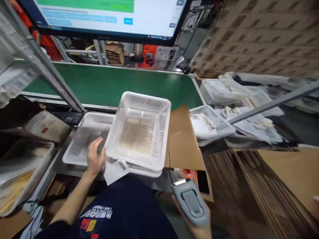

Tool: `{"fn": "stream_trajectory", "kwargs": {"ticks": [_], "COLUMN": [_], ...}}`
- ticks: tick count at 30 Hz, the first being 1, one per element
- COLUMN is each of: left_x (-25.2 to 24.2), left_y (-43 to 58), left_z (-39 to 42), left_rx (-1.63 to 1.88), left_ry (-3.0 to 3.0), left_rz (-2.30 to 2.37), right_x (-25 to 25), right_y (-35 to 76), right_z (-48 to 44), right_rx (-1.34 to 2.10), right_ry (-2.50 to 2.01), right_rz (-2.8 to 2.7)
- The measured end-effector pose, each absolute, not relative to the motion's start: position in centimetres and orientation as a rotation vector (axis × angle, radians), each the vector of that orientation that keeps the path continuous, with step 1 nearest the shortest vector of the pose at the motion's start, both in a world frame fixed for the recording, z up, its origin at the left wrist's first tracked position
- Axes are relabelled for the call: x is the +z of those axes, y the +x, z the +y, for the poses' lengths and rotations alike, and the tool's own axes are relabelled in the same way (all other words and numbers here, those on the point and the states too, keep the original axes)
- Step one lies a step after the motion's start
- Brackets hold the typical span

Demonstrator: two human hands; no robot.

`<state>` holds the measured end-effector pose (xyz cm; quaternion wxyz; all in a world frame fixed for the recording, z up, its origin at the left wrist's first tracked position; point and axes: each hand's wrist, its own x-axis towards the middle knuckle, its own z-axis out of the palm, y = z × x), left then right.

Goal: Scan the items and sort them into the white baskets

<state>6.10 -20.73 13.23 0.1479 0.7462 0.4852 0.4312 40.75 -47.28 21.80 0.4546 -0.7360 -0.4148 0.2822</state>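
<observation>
Right at the bottom edge, at five o'clock in your view, your right hand (202, 231) is closed around the grip of a grey handheld scanner (190, 201). Only a sliver of that hand shows under it. The scanner's head points up toward a small orange ring (188, 173) and a flat black slab (203, 182), which lie on the near end of a flat brown cardboard sheet (183, 139).

At seven o'clock, above your dark blue printed shirt (119, 212), your left hand (95, 158) sits at the near-left corner of a white perforated plastic basket (160, 132). Its fingers are half curled and pointing up, and you cannot tell whether they clasp the rim or only rest against it. A white paper slip (115, 170) with a barcode sticks out below that corner, just beside your thumb.

That basket is dead centre on the worktop, tilted with its open side toward you, and nothing shows inside it. At its nine o'clock a second white perforated basket (83, 132) lies lower and partly behind your fingers. At three o'clock, past the cardboard sheet, a third white basket (219, 124) holds pale bags, and more bags are piled further right.

A black keyboard (68, 117) lies at ten o'clock. Beyond everything a green conveyor belt (112, 83) runs across from nine to two o'clock. At twelve o'clock a large bright monitor (112, 16) hangs above it.
</observation>
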Motion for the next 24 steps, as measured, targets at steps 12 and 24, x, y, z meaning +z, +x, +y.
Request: {"fn": "stream_trajectory", "kwargs": {"ticks": [12,24], "left_x": [12.9,17.2], "left_y": [6.3,10.2], "left_z": [-19.1,-18.4], "left_rx": [0.346,0.425], "left_ry": [3.033,1.551], "left_rz": [0.328,1.044], "right_x": [17.4,17.7], "right_y": [38.9,38.7], "right_z": [-39.9,-41.4], "right_rx": [1.070,1.005], "right_ry": [-1.705,-1.667], "right_rz": [-1.630,-1.480]}}
